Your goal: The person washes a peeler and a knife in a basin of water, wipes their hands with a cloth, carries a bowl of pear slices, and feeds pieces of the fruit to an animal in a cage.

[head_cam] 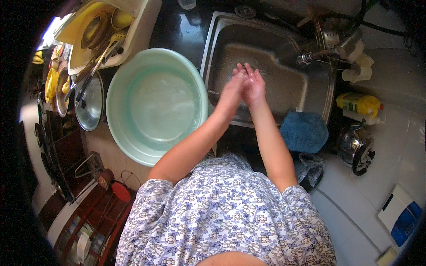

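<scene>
My left hand [235, 83] and my right hand [255, 87] meet over the stainless steel sink [286, 86]. The right palm faces up with its fingers stretched out, and the left hand lies against it, slightly blurred. Both look wet, and I see no object in either. How the left fingers are set is partly hidden where the hands overlap. A metal faucet spout [305, 58] reaches over the sink from the right. Left of the sink stands a large pale green plastic basin [156, 103], which seems to hold water.
A blue cloth [304, 132] hangs at the sink's near right corner. Further right are a yellow bottle [357, 103] and a metal kettle [355, 144]. Beyond the basin, a cream dish bin [141, 36] holds pans and utensils, with a pan lid [89, 103] beside it.
</scene>
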A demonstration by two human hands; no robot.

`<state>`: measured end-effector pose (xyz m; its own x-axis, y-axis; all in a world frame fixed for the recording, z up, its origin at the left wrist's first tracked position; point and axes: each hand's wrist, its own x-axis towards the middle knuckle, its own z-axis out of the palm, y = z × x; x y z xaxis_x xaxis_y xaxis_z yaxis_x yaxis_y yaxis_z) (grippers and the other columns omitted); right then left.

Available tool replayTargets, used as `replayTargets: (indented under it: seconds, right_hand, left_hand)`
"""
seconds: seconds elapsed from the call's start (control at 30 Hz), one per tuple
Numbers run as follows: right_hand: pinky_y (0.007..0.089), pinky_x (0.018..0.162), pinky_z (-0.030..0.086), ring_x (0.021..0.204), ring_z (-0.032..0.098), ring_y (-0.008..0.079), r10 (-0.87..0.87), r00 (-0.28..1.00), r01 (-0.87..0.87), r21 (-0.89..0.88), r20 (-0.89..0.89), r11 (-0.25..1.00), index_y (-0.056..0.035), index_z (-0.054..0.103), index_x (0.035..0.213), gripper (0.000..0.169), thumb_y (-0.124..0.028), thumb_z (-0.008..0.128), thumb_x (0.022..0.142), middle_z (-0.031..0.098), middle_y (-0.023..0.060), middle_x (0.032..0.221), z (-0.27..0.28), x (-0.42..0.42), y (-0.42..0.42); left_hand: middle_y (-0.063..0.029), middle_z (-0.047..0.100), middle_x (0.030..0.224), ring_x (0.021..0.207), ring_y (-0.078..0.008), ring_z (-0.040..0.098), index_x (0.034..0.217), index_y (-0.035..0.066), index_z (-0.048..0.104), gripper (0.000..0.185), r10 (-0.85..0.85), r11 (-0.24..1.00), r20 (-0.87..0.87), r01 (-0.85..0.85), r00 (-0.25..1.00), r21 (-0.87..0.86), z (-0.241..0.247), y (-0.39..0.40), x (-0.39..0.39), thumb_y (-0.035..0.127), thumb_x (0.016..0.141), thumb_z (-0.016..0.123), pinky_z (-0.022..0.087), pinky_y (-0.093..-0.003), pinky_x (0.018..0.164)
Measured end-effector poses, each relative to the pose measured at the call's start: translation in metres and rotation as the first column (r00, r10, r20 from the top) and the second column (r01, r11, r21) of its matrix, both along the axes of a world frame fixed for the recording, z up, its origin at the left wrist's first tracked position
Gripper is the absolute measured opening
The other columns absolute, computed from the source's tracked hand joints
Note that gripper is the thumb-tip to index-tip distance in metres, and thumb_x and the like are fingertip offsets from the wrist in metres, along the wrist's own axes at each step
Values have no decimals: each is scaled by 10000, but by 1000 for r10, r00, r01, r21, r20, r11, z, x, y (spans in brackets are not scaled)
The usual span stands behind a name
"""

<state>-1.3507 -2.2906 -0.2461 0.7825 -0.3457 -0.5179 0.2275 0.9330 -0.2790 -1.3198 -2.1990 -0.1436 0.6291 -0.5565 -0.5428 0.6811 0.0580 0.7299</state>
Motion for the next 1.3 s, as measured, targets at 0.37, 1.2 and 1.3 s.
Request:
replayTargets:
  seconds: [0.37,1.2,1.3]
  right_hand:
    - [476,1032,132,1271,283,263,291,744,-468,-158,-601,870,-49,396,1282,626,-503,413,851,339,119,1376,-21,-17,-25]
    - [409,933,379,1080,503,265,133,991,-132,57,-14,990,-45,497,1132,349,-283,361,917,533,128,1185,-13,12,-4]
    - [389,814,434,944,551,249,119,973,-148,-140,-200,979,-90,496,1113,371,-375,393,900,567,75,1108,3,18,4]
  left_hand:
    - [-77,461,1265,1134,-210,443,1237,46,453,470,20,997,-28,-22,999,-72,22,55,8,368,895,448,349,-360,937]
    - [-140,470,1239,1160,-204,420,1197,7,472,417,9,998,20,-8,1000,-57,-32,8,12,308,914,416,300,-331,983]
    - [-130,403,1305,1213,-208,346,1260,20,413,465,-202,976,232,177,952,123,-57,-15,-12,329,913,426,235,-325,1023]
